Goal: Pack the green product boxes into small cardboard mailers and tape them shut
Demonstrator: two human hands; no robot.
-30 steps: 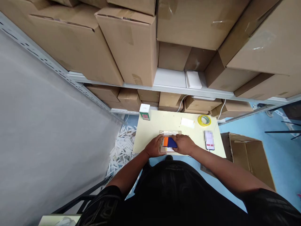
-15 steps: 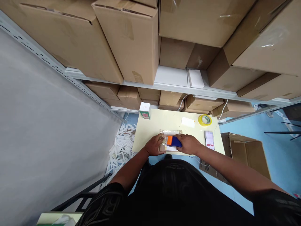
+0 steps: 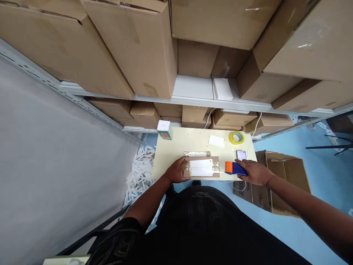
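A flat cardboard package (image 3: 216,160) with a white label (image 3: 201,168) and clear tape on its ends lies near the table's front edge. My left hand (image 3: 178,170) grips its left end, thumb and fingers on either side. To its right, my right hand (image 3: 255,172) is closed on a blue-and-orange hand tool (image 3: 239,168), whose exact kind I cannot make out. A thin white strip or line runs between the package and this tool. Behind the package lies a second taped piece (image 3: 196,154), partly covered. A phone (image 3: 241,155) sits just beyond my right hand.
On the pale table (image 3: 171,154) are a roll of yellow tape (image 3: 236,137), a white card (image 3: 216,141) and a green-and-white box (image 3: 164,130). Shelves of cartons (image 3: 154,51) overhang the back. An open carton (image 3: 286,180) stands at right; paper scraps (image 3: 140,173) cover the floor at left.
My right hand has moved right with the blue-and-orange tool, off the package and toward the phone, uncovering the white label. My left hand stays at the package's left end.
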